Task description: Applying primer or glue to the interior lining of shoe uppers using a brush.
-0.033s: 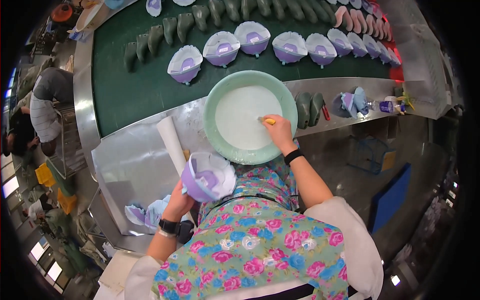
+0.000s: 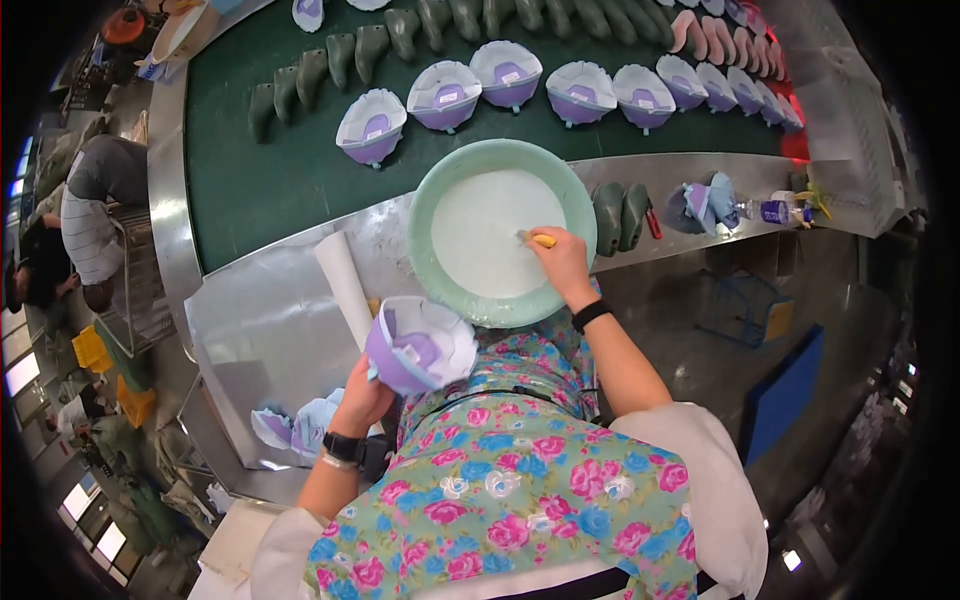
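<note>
A purple and pale-blue shoe upper [image 2: 408, 368] is gripped at its side by my left hand [image 2: 364, 398], its hollow inside facing up, just below the basin's rim. My right hand [image 2: 565, 262] is closed round the yellow handle of a small brush [image 2: 542, 240]. The brush's far end meets the milky white liquid [image 2: 490, 235], which fills much of a round pale-green basin [image 2: 430, 262]. That basin stands at the metal table edge in front of me, close against my flowered apron [image 2: 540, 455].
On the green belt [image 2: 262, 205] stand a row of similar uppers [image 2: 445, 97], dark green shoe lasts [image 2: 372, 52] and pink insoles [image 2: 718, 40]. Two lasts [image 2: 632, 215], a red-handled tool [image 2: 653, 220] and a bottle [image 2: 778, 211] lie right of the basin. More uppers [image 2: 300, 428] lie left.
My left hand and the shoe upper have risen slightly toward the basin. The right hand and brush stay nearly where they were.
</note>
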### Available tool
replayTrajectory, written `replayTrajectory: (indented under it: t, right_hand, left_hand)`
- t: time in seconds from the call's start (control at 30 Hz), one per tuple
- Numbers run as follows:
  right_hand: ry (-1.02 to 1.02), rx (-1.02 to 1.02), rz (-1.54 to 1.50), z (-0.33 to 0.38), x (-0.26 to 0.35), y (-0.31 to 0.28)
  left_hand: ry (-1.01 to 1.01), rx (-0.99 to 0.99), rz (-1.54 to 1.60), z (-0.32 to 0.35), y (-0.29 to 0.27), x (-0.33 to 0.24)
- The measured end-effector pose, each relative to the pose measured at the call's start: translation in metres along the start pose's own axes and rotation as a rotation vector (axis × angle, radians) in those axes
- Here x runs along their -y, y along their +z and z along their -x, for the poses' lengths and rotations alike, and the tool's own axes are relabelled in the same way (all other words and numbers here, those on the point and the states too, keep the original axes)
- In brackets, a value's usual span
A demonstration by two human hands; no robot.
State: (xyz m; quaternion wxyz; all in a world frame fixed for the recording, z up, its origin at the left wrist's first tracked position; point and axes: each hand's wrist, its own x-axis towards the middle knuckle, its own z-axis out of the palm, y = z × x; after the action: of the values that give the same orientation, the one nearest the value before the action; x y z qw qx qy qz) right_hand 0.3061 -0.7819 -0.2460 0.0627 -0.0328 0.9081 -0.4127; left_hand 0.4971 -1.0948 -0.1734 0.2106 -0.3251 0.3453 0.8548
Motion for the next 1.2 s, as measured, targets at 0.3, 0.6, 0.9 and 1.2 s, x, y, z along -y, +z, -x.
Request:
replayTrajectory:
  t: [0.3,0.6,0.9,1.2]
  right_hand:
    - [-0.071,0.355,-0.576,0.012,0.161,-0.084]
    - [0.043,0.039,-0.413,0.026,0.131,-0.091]
    - [0.381,0.114,-0.586,0.046,0.173,-0.097]
    - [0.169,-0.018,-0.454,0.052,0.206,-0.120]
  left_hand:
    - [-0.009,0.158,0.081,-0.043,0.056,-0.009]
    - [0.099,0.129,0.014,-0.044,0.076,-0.025]
    - [0.369,0.037,-0.170,-0.047,0.068,-0.051]
    - [0.635,0.078,-0.453,-0.040,0.071,-0.067]
